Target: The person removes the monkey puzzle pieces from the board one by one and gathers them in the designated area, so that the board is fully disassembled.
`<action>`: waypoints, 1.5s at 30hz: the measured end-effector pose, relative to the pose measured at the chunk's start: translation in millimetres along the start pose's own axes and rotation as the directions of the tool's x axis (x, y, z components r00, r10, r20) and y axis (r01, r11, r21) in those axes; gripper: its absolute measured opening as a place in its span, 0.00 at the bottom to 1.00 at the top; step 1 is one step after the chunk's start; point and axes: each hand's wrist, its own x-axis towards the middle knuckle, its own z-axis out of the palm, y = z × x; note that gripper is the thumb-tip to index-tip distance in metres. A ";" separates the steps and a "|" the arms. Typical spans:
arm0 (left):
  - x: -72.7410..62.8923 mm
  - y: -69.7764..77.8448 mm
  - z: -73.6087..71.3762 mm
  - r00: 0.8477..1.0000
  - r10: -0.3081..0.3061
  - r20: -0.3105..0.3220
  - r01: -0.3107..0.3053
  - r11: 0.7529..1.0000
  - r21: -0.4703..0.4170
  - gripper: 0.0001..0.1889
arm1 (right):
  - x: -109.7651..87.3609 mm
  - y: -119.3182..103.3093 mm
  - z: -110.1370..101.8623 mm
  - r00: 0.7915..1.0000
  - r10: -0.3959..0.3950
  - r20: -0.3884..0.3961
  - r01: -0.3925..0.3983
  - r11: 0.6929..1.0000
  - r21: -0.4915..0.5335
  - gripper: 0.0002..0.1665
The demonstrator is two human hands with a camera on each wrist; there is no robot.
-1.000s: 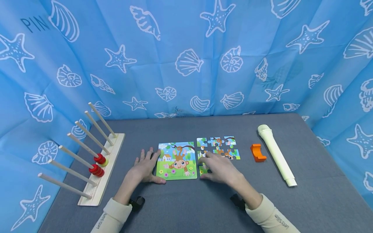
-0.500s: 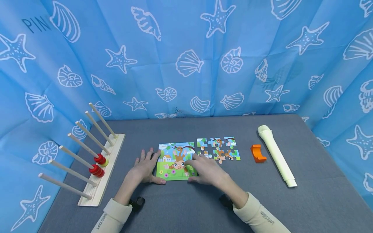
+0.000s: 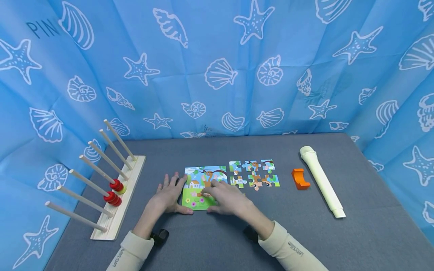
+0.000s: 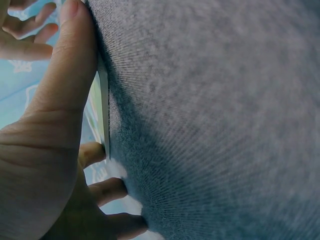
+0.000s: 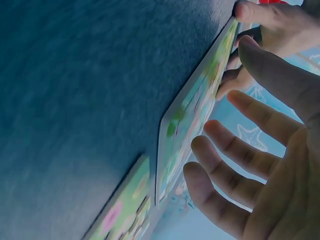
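Note:
A square puzzle board (image 3: pixel 194 190) with a monkey, a house and flowers lies flat on the grey table. My left hand (image 3: pixel 170 194) rests at its left side, fingers spread along that edge and thumb along the near edge. The left wrist view shows the thumb (image 4: pixel 67 75) beside the board's thin side. Over the board's right half is my right hand (image 3: pixel 226 198), hiding much of the monkey. In the right wrist view its fingers (image 5: pixel 232 145) are bent loosely with nothing between them. Loose jigsaw pieces (image 3: pixel 252 165) lie in rows right of the board.
To the left stands a wooden peg rack (image 3: pixel 127 180) with red rings (image 3: pixel 112 198) on its pegs. On the right lie an orange arched block (image 3: pixel 300 178) and a cream toy microphone (image 3: pixel 322 180). A blue shell-print curtain (image 3: pixel 217 67) hangs behind the table.
My right hand has slid left from the loose pieces to over the puzzle board, uncovering several pieces. My left hand has stayed at the board's left side.

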 end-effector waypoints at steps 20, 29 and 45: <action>-1.1 0.2 -0.6 1.000 0.004 0.006 -0.004 1.000 -0.014 0.66 | 19.5 -9.4 9.7 0.995 0.072 0.071 -0.066 0.995 -0.075 0.32; -1.3 0.6 -0.9 1.000 0.004 0.003 -0.004 1.000 -0.014 0.66 | 21.4 -7.6 11.7 0.994 0.083 0.077 -0.078 0.995 -0.063 0.32; -0.5 -0.4 -0.6 1.000 0.009 0.005 -0.008 1.000 -0.010 0.66 | 20.7 -6.5 11.7 0.993 0.094 0.071 -0.092 0.995 -0.026 0.32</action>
